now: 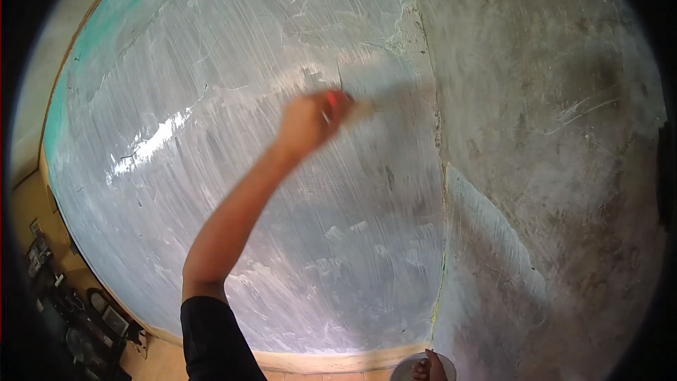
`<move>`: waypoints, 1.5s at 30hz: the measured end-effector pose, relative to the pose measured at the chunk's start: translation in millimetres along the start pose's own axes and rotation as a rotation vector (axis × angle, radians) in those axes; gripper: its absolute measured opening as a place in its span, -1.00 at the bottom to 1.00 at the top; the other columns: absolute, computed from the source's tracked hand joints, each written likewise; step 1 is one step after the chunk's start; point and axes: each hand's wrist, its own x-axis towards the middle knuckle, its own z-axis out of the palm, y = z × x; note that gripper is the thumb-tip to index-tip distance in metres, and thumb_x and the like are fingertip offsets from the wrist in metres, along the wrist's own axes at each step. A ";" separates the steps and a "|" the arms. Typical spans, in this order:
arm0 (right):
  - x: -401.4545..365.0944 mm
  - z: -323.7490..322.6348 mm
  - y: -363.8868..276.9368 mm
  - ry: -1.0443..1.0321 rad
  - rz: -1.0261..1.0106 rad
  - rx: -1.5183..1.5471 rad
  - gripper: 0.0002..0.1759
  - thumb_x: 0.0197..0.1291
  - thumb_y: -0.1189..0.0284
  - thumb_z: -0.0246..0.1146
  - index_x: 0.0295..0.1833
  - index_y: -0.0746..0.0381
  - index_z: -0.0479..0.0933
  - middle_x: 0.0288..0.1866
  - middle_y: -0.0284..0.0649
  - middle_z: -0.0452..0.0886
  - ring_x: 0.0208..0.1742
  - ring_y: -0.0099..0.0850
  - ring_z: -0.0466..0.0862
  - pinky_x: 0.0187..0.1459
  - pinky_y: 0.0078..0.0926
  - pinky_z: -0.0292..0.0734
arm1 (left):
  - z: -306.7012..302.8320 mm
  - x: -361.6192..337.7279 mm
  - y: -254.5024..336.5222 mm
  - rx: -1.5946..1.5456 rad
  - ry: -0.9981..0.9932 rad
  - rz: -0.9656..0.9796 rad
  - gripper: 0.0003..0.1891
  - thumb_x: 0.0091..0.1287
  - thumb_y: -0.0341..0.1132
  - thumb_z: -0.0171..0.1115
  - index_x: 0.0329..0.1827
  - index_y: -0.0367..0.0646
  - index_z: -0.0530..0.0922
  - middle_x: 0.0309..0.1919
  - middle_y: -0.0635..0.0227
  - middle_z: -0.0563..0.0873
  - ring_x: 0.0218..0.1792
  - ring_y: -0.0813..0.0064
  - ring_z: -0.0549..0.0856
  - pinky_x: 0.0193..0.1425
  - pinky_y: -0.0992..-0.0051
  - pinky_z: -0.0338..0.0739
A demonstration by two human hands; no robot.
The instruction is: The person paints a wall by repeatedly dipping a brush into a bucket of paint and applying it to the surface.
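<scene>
My left hand, at the end of a bare forearm with a black sleeve, is closed round a red-handled tool. The tool's pale end is blurred, just in front of the grey, streaked wall coating. Low in the view, my right hand is partly cut off by the frame, with its fingers curled at the rim of a round, light container. What the container holds cannot be made out.
A rougher, brown-grey wall section meets the streaked one along a vertical seam. Green paint shows at the upper left. Dark furniture and objects stand at the lower left, beside an orange-brown floor.
</scene>
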 end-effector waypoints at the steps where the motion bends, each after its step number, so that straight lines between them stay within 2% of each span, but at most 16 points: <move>1: 18.4 -15.7 4.0 -0.060 0.036 0.030 -0.52 0.38 -0.02 0.21 -0.54 -0.03 0.33 -0.73 -0.50 0.19 -0.77 -0.60 0.06 -0.73 -0.59 -0.05 | -11.1 20.4 -14.5 0.070 0.133 -0.016 -0.91 0.30 -0.42 0.32 -0.18 -0.16 0.73 -0.34 0.20 0.77 -0.42 0.34 0.75 -0.29 0.43 0.62; 4: 23.8 -25.5 11.2 -0.080 0.068 0.063 -0.50 0.37 -0.03 0.22 -0.55 -0.03 0.32 -0.73 -0.49 0.20 -0.78 -0.60 0.06 -0.74 -0.59 -0.06 | -37.3 52.5 -8.9 0.220 0.422 0.101 -0.91 0.32 -0.35 0.36 -0.19 -0.13 0.72 -0.35 0.29 0.76 -0.47 0.38 0.73 -0.40 0.46 0.56; 6: 10.3 -13.4 5.3 -0.044 0.057 0.059 -0.50 0.37 -0.03 0.22 -0.56 -0.03 0.32 -0.73 -0.49 0.20 -0.79 -0.60 0.06 -0.74 -0.59 -0.06 | -30.9 42.2 -1.6 0.360 0.396 0.172 -0.90 0.27 -0.39 0.36 -0.17 -0.08 0.71 -0.36 0.30 0.74 -0.45 0.34 0.73 -0.40 0.41 0.58; 11: -7.9 5.6 3.7 0.063 -0.045 0.071 -0.49 0.37 -0.04 0.22 -0.57 -0.05 0.32 -0.74 -0.51 0.18 -0.79 -0.62 0.07 -0.75 -0.62 -0.07 | 65.5 -84.9 15.2 0.409 -0.082 0.678 -0.89 0.29 -0.32 0.24 -0.20 -0.13 0.64 -0.30 0.35 0.68 -0.36 0.48 0.70 -0.44 0.50 0.61; 12: 1.0 -1.7 5.7 0.063 -0.043 0.071 -0.49 0.37 -0.04 0.22 -0.57 -0.05 0.32 -0.74 -0.51 0.18 -0.79 -0.62 0.07 -0.75 -0.62 -0.07 | 79.1 -109.4 31.5 0.367 -0.057 0.723 -0.86 0.22 -0.30 0.39 -0.27 -0.16 0.67 -0.39 0.40 0.68 -0.45 0.49 0.68 -0.48 0.48 0.61; 14: 18.6 -23.0 10.0 -0.143 0.110 0.071 -0.50 0.37 -0.03 0.22 -0.56 -0.05 0.31 -0.73 -0.51 0.18 -0.78 -0.63 0.07 -0.74 -0.63 -0.08 | 87.7 -148.9 53.4 0.162 -0.164 0.619 -0.89 0.28 -0.31 0.39 -0.30 -0.15 0.68 -0.44 0.37 0.69 -0.51 0.45 0.68 -0.50 0.47 0.60; 15: 11.3 -16.6 7.5 -0.140 0.111 0.072 -0.50 0.37 -0.03 0.22 -0.56 -0.05 0.31 -0.73 -0.51 0.18 -0.78 -0.63 0.07 -0.74 -0.63 -0.08 | 88.6 -156.4 58.5 0.158 -0.164 0.618 -0.89 0.28 -0.31 0.39 -0.30 -0.15 0.68 -0.44 0.37 0.69 -0.51 0.45 0.68 -0.50 0.47 0.60; 18: -11.2 2.2 5.2 -0.014 0.063 0.112 -0.52 0.37 -0.02 0.22 -0.54 -0.05 0.32 -0.73 -0.51 0.16 -0.78 -0.63 0.07 -0.74 -0.62 -0.08 | 87.0 -160.7 61.7 -0.199 -0.384 0.230 -0.90 0.29 -0.34 0.39 -0.27 -0.17 0.69 -0.44 0.30 0.72 -0.52 0.38 0.71 -0.46 0.44 0.62; 22: 12.7 -15.7 13.2 -0.091 0.050 0.070 -0.54 0.38 -0.02 0.21 -0.52 -0.04 0.33 -0.73 -0.51 0.16 -0.78 -0.63 0.08 -0.74 -0.62 -0.06 | 52.9 -78.1 20.6 -0.131 -0.049 0.050 -0.90 0.28 -0.42 0.34 -0.16 -0.13 0.71 -0.31 0.21 0.77 -0.39 0.25 0.77 -0.32 0.41 0.65; 26: -10.2 14.9 -0.4 0.000 0.033 0.060 -0.53 0.38 -0.03 0.21 -0.52 -0.03 0.34 -0.73 -0.51 0.16 -0.79 -0.62 0.08 -0.74 -0.62 -0.04 | -5.6 1.5 3.7 0.200 0.286 0.059 -0.85 0.27 -0.48 0.35 -0.11 -0.11 0.70 -0.28 0.26 0.77 -0.48 0.40 0.72 -0.40 0.48 0.60; 28: -7.5 16.1 -0.8 0.007 0.034 0.059 -0.53 0.37 -0.03 0.22 -0.52 -0.03 0.34 -0.73 -0.50 0.17 -0.79 -0.62 0.08 -0.74 -0.62 -0.04 | -10.5 13.7 9.0 0.391 0.377 0.254 -0.81 0.24 -0.43 0.40 -0.09 -0.09 0.70 -0.36 0.31 0.72 -0.46 0.37 0.70 -0.43 0.41 0.59; 31: 20.2 -3.3 5.5 -0.042 0.072 0.042 -0.53 0.35 -0.04 0.24 -0.51 -0.01 0.36 -0.73 -0.49 0.19 -0.79 -0.61 0.10 -0.74 -0.62 -0.03 | 32.1 -19.6 1.4 0.390 0.261 0.391 -0.76 0.24 -0.31 0.36 -0.04 -0.12 0.66 -0.40 0.41 0.66 -0.41 0.44 0.68 -0.49 0.43 0.59; 34: 32.2 -11.9 9.7 -0.070 0.096 -0.006 -0.53 0.34 -0.06 0.24 -0.50 -0.01 0.38 -0.73 -0.48 0.20 -0.79 -0.60 0.11 -0.74 -0.62 -0.02 | 89.1 -101.1 26.7 0.348 0.043 0.642 -0.75 0.27 -0.23 0.33 -0.08 -0.18 0.63 -0.22 0.33 0.71 -0.37 0.51 0.70 -0.50 0.51 0.62; 36: 24.3 -3.3 4.8 -0.048 0.077 -0.036 -0.53 0.34 -0.06 0.24 -0.50 -0.01 0.39 -0.73 -0.48 0.20 -0.79 -0.60 0.11 -0.74 -0.62 -0.02 | 114.2 -162.1 59.0 0.196 -0.080 0.665 -0.75 0.28 -0.18 0.38 -0.17 -0.18 0.65 -0.37 0.39 0.64 -0.45 0.56 0.66 -0.54 0.52 0.56; 40: 2.0 13.3 -4.6 -0.022 0.048 -0.013 -0.53 0.36 -0.06 0.20 -0.48 0.00 0.40 -0.72 -0.49 0.21 -0.79 -0.61 0.12 -0.74 -0.63 0.00 | 144.2 -243.8 96.9 -0.046 -0.187 0.513 -0.74 0.28 -0.16 0.41 -0.17 -0.17 0.64 -0.48 0.43 0.60 -0.53 0.51 0.64 -0.58 0.48 0.50; 45: 6.1 5.8 1.3 -0.076 0.146 -0.009 -0.54 0.37 -0.06 0.18 -0.46 0.01 0.42 -0.71 -0.48 0.23 -0.78 -0.61 0.13 -0.73 -0.64 0.02 | 132.7 -301.8 143.6 -0.498 -0.283 -0.290 -0.80 0.35 -0.21 0.38 -0.24 -0.18 0.67 -0.52 0.32 0.67 -0.61 0.37 0.66 -0.51 0.47 0.53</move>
